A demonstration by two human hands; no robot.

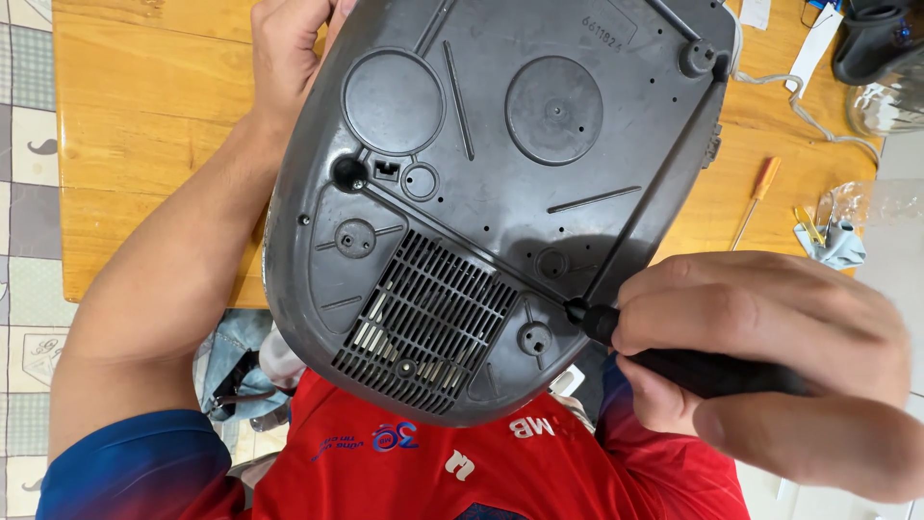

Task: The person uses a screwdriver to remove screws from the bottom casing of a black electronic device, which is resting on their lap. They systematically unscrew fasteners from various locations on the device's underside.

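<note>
Nearest the camera, a red and blue shirt (500,462) is seen, with the lower edge of a grey appliance (481,193) resting against it. The appliance is turned over so that its plastic underside faces up, which leaves its screw wells open to reach.

The right hand (770,356) is closed firmly around the black handle of a screwdriver (693,366). The shaft is laid almost flat across the base, with its tip set into a screw well (576,310) near the lower right rim, just beside a vent grille (423,323).

Along the left side, the left forearm runs up to the left hand (289,58), which is curled over the far top edge of the appliance. The fingers are hidden behind the shell, so the grip can only be judged as a steadying hold that keeps the base tilted toward the person.

Under and behind the appliance lies a wooden bench (144,144). Further off to the right, an orange-handled screwdriver (756,197) lies on it, well apart from the hands, near a white cord (799,106) and a crumpled cloth (835,246).
</note>
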